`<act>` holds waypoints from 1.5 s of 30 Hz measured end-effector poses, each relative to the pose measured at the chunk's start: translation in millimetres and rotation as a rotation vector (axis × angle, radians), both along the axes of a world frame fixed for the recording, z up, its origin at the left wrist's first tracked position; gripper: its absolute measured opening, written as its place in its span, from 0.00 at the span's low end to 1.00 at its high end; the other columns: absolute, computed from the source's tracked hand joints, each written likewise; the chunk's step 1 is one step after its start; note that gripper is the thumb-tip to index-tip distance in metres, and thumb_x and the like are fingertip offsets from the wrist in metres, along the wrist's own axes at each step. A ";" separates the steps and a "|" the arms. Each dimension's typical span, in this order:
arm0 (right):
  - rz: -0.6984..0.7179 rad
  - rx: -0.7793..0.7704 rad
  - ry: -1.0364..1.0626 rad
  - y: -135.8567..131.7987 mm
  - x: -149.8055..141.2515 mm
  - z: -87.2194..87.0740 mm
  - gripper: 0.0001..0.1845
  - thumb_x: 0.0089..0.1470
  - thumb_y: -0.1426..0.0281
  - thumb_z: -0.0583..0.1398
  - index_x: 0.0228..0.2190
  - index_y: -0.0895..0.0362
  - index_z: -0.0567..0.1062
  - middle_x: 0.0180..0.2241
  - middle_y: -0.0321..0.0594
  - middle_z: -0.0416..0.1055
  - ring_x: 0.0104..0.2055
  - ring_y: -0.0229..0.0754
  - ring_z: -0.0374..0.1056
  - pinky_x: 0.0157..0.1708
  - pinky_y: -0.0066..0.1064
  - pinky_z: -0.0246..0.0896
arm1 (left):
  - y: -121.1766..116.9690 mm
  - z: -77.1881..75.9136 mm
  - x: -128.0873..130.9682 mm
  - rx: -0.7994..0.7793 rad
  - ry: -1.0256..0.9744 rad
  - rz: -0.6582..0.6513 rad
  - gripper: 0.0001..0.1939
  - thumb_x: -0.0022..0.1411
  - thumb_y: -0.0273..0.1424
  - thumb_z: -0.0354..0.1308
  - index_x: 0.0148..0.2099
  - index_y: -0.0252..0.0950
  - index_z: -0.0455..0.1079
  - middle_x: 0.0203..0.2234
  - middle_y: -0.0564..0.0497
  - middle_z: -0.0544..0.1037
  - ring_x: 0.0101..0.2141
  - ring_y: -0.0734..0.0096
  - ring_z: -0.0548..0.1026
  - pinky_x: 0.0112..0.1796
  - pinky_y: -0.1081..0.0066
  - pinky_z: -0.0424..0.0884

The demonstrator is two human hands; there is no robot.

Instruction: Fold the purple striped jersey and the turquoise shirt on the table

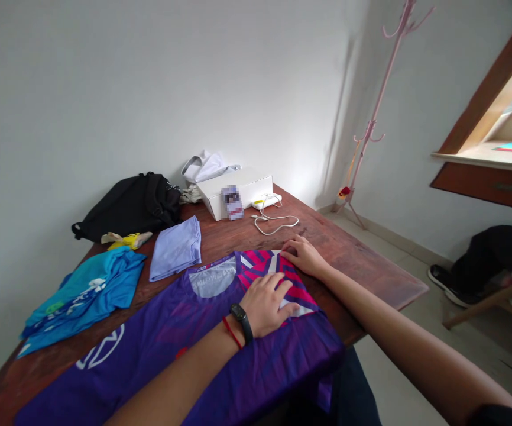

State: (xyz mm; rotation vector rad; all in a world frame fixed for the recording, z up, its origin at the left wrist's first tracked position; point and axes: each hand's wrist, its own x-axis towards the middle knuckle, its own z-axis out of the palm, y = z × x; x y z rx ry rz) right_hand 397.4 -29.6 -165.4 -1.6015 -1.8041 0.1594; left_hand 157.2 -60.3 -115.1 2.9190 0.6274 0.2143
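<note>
A purple sports jersey (149, 331) lies spread on the wooden table, its collar pointing away and its near part hanging over the front edge. One sleeve, striped pink and purple with white, is folded inward over the body. On this sleeve my left hand (265, 305) rests palm down with fingers spread, a black band on its wrist. At the sleeve's far right corner my right hand (305, 255) has thumb and forefinger together at the fabric's edge. A folded lavender cloth (176, 248) and a crumpled blue shirt (87, 296) lie to the left.
Behind are a black backpack (127, 204), a yellow-and-white item (127, 241), a white box (251, 183) with a blurred packet (232, 203) against it, and a white cable (278, 228). A pink coat stand (382, 89) stands in the corner. Someone's shoe (449, 287) shows at right.
</note>
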 end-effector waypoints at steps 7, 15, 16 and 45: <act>0.166 0.037 0.019 -6.5 -7.9 6.3 0.06 0.60 0.67 0.61 0.37 0.53 0.80 0.49 0.45 0.73 0.52 0.49 0.70 0.55 0.42 0.65 | 33.9 -19.9 -8.0 -0.121 0.139 0.126 0.46 0.64 0.62 0.46 0.75 0.42 0.45 0.73 0.43 0.41 0.71 0.44 0.42 0.65 0.38 0.42; 0.259 -0.066 0.227 -21.3 -24.5 21.9 0.11 0.61 0.62 0.61 0.35 0.55 0.80 0.32 0.40 0.78 0.32 0.41 0.72 0.33 0.30 0.68 | 43.5 -21.2 -16.7 -0.194 0.156 0.156 0.65 0.47 0.71 0.53 0.75 0.37 0.42 0.72 0.35 0.40 0.71 0.39 0.39 0.65 0.39 0.42; 0.288 -0.113 0.224 -22.1 -26.3 21.5 0.11 0.60 0.62 0.61 0.35 0.56 0.80 0.30 0.39 0.78 0.30 0.40 0.71 0.31 0.29 0.66 | 45.2 -21.4 -17.3 -0.177 0.132 0.171 0.64 0.47 0.71 0.54 0.74 0.37 0.45 0.72 0.34 0.43 0.70 0.39 0.42 0.64 0.39 0.45; 0.409 -0.212 0.072 -19.1 -32.9 12.8 0.09 0.60 0.61 0.64 0.35 0.52 0.83 0.35 0.40 0.75 0.36 0.42 0.71 0.37 0.33 0.66 | 118.2 -43.2 -46.2 -0.114 -0.088 0.365 0.28 0.71 0.51 0.46 0.68 0.49 0.62 0.71 0.45 0.54 0.69 0.48 0.50 0.64 0.43 0.44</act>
